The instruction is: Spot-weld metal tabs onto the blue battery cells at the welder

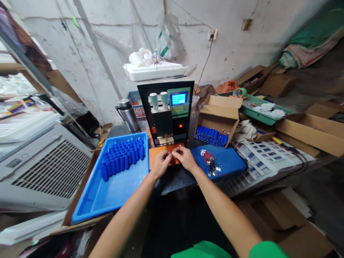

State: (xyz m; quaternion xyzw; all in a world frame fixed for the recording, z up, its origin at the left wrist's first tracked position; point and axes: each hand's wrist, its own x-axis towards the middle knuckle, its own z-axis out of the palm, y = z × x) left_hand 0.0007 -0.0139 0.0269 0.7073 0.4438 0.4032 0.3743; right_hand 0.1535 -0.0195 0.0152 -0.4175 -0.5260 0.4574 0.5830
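Observation:
My left hand [160, 163] and my right hand [185, 157] meet over an orange work plate [155, 153], fingers pinched together on something too small to make out. They sit just below the welding tip of a black spot-welding machine [166, 111] with a lit blue screen. A blue tray [113, 186] with several blue cylindrical cells [122, 156] standing in rows lies to the left. A bundle of red wires with metal ends [211, 165] rests on a blue pad [228, 161] to the right.
An open cardboard box [219, 118] holds more blue cells. A steel flask [128, 114] stands left of the machine. A white air-cooler unit [40, 165] fills the left side. Cardboard boxes and a green tray [258, 111] crowd the right.

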